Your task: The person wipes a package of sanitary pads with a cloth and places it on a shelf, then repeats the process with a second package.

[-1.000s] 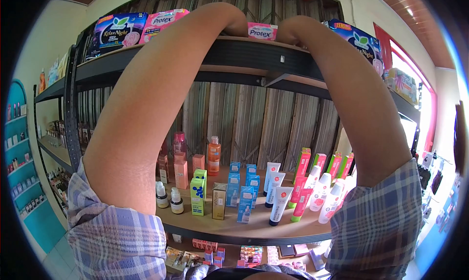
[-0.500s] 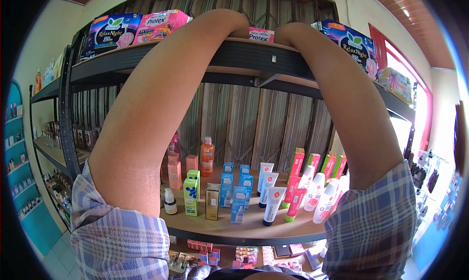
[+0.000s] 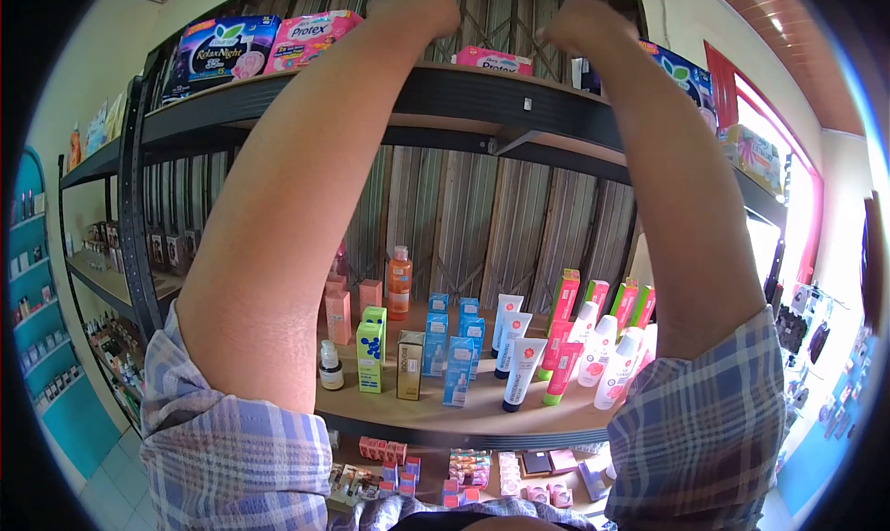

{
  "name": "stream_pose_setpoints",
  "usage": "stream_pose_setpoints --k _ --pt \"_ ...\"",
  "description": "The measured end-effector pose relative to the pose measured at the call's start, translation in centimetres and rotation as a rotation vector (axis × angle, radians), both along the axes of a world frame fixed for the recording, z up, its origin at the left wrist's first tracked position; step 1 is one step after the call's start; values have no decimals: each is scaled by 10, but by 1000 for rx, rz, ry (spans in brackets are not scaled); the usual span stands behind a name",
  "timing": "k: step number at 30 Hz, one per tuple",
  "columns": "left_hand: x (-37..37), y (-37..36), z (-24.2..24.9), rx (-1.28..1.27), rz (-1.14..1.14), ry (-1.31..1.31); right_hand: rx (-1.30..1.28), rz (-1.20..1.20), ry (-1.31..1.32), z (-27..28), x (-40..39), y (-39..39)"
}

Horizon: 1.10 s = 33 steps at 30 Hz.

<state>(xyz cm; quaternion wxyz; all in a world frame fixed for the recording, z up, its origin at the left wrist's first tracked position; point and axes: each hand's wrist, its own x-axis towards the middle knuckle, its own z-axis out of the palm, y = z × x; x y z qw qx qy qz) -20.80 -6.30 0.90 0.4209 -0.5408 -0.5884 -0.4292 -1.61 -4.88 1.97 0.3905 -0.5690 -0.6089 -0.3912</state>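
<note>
Both arms reach up to the black-edged top shelf (image 3: 445, 91). My left hand (image 3: 417, 5) is raised above that shelf, bent at the wrist; its fingers are hidden behind the back of the hand. My right hand (image 3: 593, 26) is raised on the other side, one digit sticking out toward the left and nothing seen in it. Between and below the hands, a pink Protex pack (image 3: 493, 61) lies on the shelf, apart from both. Another pink Protex pack (image 3: 311, 40) stands left of my left hand. A dark blue RelaxNight pack (image 3: 684, 75) is partly covered by my right arm.
A second RelaxNight pack (image 3: 221, 58) stands at the shelf's left end, and a yellowish pack (image 3: 751, 156) at the right. The shelf below holds an orange bottle (image 3: 399, 281), blue boxes (image 3: 459, 373), white tubes (image 3: 524, 373) and pink-white bottles (image 3: 598, 350). A metal post (image 3: 139, 207) rises at left.
Both hands have risen from behind the shelf edge. More of the middle Protex pack shows between them. The whole view has shifted slightly.
</note>
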Motion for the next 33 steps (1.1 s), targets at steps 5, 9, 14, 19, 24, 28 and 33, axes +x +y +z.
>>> stream_pose_setpoints --k 5,9,14,19,24,28,33 --pt "-16 -47 2 452 -142 -33 495 6 134 -4 33 -58" --pt "-28 -111 -67 785 -435 205 618 477 197 -61 72 -105" --pt "-75 -180 -221 725 -832 -45 557 806 217 -224 127 -160" --pt "-99 -218 -394 536 -800 203 451 815 85 -424 153 -187" --pt "-114 -255 -496 359 -704 -61 269 840 660 -556 179 -215" --pt "-115 -324 -543 220 -489 -292 -143 982 1078 -600 197 -260" --pt "-87 -413 -577 101 -336 -324 -386 1149 1120 -620 184 -314"
